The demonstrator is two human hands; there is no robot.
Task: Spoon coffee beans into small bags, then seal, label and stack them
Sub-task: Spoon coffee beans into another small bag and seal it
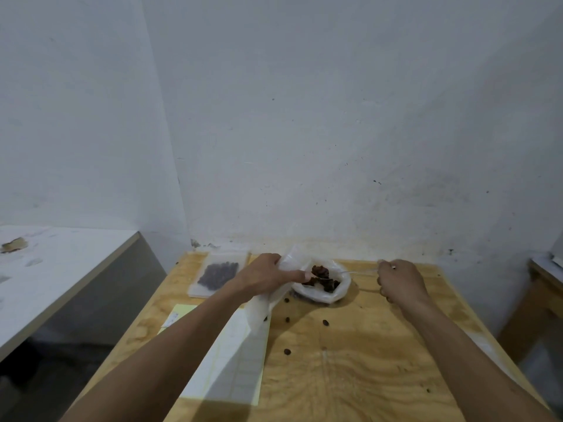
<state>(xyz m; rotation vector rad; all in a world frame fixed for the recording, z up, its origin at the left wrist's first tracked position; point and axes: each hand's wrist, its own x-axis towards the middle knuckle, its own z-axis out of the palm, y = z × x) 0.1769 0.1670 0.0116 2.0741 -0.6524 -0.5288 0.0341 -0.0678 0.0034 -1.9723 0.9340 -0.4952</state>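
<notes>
- Left hand (pixel 264 274) pinches the small bag (pixel 262 303) upright beside the supply bag (pixel 330 287), mouth ready.
- Right hand (pixel 400 281), fingers curled on the spoon (pixel 350 272), digs the coffee beans (pixel 323 277) (strays dot the table (pixel 365 376)).

No text, brand, number or sign can be read anywhere. The only printed surface is the yellow sheet of labels (pixel 234 360) lying under the left forearm, nearer the person than the left hand (pixel 265 277); it shows faint ruled lines dividing it into blank cells, with nothing legible in them. A small pale slip (pixel 173 318) at that sheet's far-left corner carries a tiny dark mark, too small and blurred to make out.
</notes>
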